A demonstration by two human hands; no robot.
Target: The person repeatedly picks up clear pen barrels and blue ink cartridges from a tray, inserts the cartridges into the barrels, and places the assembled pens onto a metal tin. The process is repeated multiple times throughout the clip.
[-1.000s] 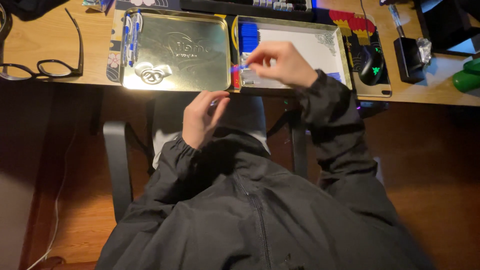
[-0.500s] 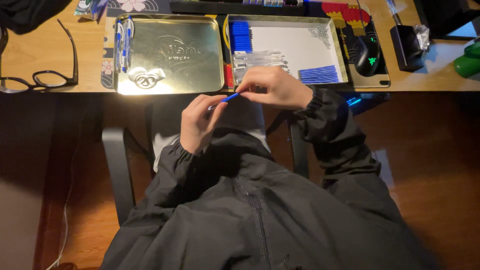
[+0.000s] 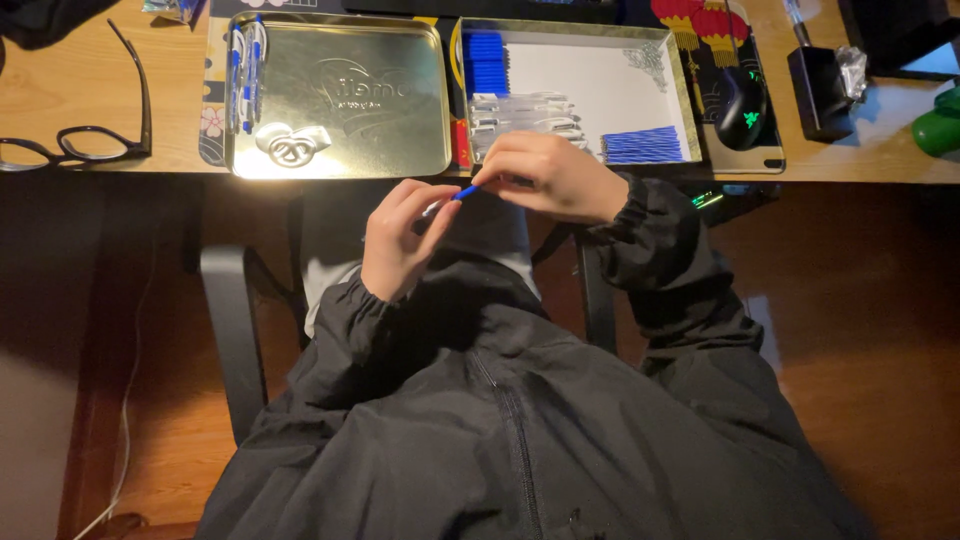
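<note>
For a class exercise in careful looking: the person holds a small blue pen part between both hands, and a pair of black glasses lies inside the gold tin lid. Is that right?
Not quite. The head view shows the black glasses on the bare wooden desk, left of the gold tin lid, not inside it. The rest holds: left hand and right hand hold the small blue pen part.

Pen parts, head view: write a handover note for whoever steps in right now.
Left hand: pinches one end of a small blue pen part, above the lap.
Right hand: holds the other end, at the desk edge.
Right tray: blue caps, clear barrels, blue refills.
Done: a few finished pens lie in the left tin.
Left: the many loose parts in the right tray.
</note>
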